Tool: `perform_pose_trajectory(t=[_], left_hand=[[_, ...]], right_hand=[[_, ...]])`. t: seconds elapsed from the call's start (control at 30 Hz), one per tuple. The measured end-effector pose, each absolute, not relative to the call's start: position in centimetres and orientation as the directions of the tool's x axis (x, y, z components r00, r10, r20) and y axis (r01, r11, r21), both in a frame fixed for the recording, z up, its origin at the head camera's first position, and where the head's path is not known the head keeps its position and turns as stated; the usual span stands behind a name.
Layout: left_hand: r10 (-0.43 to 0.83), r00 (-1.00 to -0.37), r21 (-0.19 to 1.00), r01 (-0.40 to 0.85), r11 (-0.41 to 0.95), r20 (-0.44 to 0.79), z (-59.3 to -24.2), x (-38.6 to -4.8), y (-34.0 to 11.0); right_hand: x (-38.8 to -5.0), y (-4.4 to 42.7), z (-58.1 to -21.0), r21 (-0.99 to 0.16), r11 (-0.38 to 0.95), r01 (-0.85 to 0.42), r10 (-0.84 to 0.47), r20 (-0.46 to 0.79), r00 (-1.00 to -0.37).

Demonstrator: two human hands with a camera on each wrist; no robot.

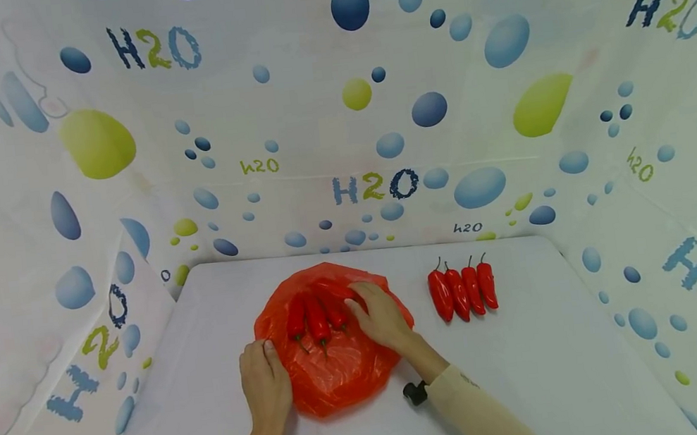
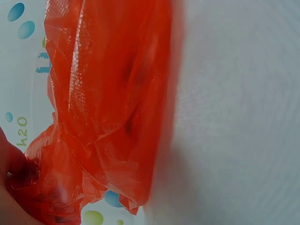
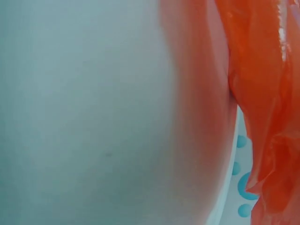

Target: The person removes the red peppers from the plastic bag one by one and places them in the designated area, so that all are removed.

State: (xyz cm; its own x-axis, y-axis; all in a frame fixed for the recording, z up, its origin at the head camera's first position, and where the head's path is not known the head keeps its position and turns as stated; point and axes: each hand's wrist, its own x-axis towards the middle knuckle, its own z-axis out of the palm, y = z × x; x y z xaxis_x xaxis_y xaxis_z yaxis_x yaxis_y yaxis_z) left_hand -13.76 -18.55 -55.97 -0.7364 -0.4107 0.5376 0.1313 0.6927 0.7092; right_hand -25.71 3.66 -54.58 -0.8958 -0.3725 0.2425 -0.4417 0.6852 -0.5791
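Note:
A red plastic bag (image 1: 341,388), also filling much of the left wrist view (image 2: 112,93) and the right side of the right wrist view (image 3: 265,79), lies spread open. Several red peppers (image 1: 316,318) rest in its opening with their stems toward the person. At the bag's left side, my left hand (image 1: 265,382) grips its edge; the left wrist view shows part of that hand (image 2: 8,204) with film at its fingers. My right hand (image 1: 381,315) curls its fingers at the upper right of the opening, beside the peppers. Its fingertips are partly hidden by film.
To the right of the bag, several red peppers (image 1: 463,290) lie side by side on the white table (image 1: 528,347), stems pointing away. Behind and beside the table hangs a white covering (image 1: 312,115) printed with blue and green drops and H2O lettering.

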Motion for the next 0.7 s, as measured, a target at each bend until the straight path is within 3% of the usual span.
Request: perform_pose_trajectory(t=[0.4, 0.7], left_hand=[[-0.416, -0.737, 0.716, 0.130, 0.686, 0.533, -55.9, -13.7, -18.5], [-0.411, -0.733, 0.710, 0.138, 0.690, 0.543, -56.0, -13.8, -18.5]], right_hand=[[-25.1, 4.5, -55.7, -0.625, 0.563, -0.541, -0.441, 0.327, -0.836], [-25.1, 4.9, -55.9, -0.799, 0.374, -0.472, -0.392, 0.325, -0.861]])
